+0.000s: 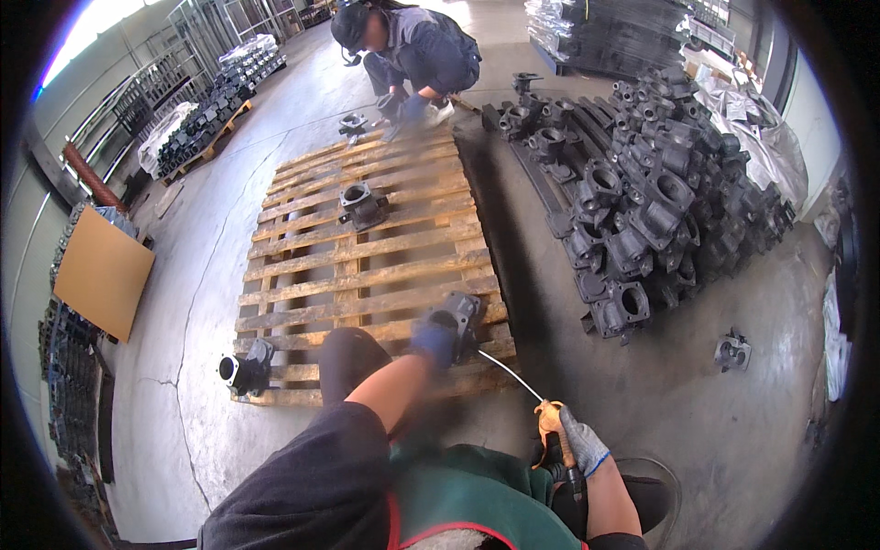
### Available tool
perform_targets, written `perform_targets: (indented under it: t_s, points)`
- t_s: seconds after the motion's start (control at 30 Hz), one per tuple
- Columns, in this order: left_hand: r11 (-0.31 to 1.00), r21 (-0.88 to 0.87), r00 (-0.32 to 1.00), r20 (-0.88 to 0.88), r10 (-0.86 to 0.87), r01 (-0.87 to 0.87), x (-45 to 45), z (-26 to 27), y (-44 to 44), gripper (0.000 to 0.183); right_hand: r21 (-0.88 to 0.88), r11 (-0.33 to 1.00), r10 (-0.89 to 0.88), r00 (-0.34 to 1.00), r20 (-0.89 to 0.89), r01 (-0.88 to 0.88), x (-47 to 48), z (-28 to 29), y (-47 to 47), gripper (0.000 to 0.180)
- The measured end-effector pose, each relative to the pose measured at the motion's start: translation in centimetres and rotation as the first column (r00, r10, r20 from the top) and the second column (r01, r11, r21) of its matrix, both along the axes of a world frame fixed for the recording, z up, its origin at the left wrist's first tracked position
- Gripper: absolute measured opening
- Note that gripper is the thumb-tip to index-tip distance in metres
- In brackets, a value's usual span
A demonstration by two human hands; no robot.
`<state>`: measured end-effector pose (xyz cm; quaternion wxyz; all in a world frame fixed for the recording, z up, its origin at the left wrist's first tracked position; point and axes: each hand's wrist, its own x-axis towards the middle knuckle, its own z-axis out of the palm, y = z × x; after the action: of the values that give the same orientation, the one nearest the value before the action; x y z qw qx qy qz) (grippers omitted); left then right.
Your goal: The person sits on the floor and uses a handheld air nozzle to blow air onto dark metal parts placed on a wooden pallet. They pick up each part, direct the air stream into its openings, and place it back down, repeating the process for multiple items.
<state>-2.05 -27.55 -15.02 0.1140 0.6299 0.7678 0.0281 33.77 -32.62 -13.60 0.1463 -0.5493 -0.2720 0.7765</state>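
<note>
My left hand [434,344], in a dark blue glove, grips a black cast-metal housing [462,313] over the near right corner of a wooden pallet [357,275]. In my right hand [584,443], gloved in grey with a blue cuff, is an orange air blow gun [550,417]. Its thin bent metal nozzle reaches up and left, with the tip at the lower edge of the housing. A second black casting [244,369] sits on the pallet's near left corner. Another flanged casting [362,206] stands farther back on the slats.
A large heap of black castings [639,199] lies on the right, partly on a dark pallet. One small casting [733,352] rests on the floor. A co-worker [419,55] crouches at the far end. An air hose [670,474] curves beside me; a cardboard sheet [106,273] covers goods at left.
</note>
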Motion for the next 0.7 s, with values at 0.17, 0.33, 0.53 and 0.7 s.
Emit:
perform_targets:
  t_s: [0.17,0.33,0.53,0.7]
  points:
    - [0.992,-0.115,0.994,-0.083,-0.070,0.060,-2.1,-6.5,0.1,0.031,0.007,0.997,0.078,0.997,-0.005,-0.077,-0.5,1.4,0.0,0.054]
    - [0.961,-0.269,0.989,-0.104,-0.103,0.072,-1.7,-5.0,0.7,0.054,0.007,0.997,0.083,0.996,-0.031,-0.082,0.1,-1.2,0.3,0.051]
    - [0.935,-0.350,0.994,-0.069,-0.081,0.052,-1.4,-3.1,0.6,0.057,-0.137,0.989,0.067,0.997,0.025,-0.063,0.7,-3.6,0.2,0.052]
    - [0.992,-0.068,0.991,-0.082,-0.110,0.105,-4.9,-12.0,2.9,0.057,0.118,0.980,0.162,0.987,-0.011,-0.159,-1.1,2.7,0.8,0.052]
